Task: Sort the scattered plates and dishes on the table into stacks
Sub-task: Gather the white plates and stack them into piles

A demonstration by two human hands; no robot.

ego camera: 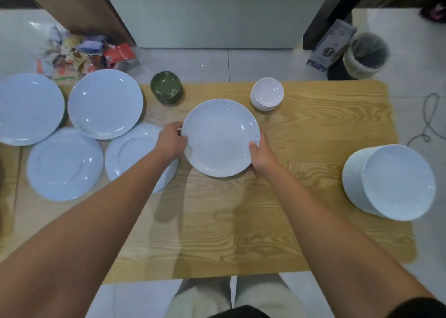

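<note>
Left hand (172,139) and right hand (261,156) clamp opposite rims of the round white ceramic plate (220,137) at mid-table. The holds are thin and edge-only, so a slip could crack it against the wood-grain table (313,136).

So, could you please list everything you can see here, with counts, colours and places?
held plate: one, white, middle of the table
loose plates: four, white, left side, some overlapping
green bowls: one stack, count unclear, dark green, far edge
small bowls: one stack, count unclear, white, far edge, right of centre
plate stack: one, white, right edge
table: one, light wood
bag of packets: one, mixed colours, floor beyond the table, left
bin: one, lined, floor, far right
cable: one, grey, floor, right
left hand: grips the held plate's left edge
right hand: grips its right edge
</note>
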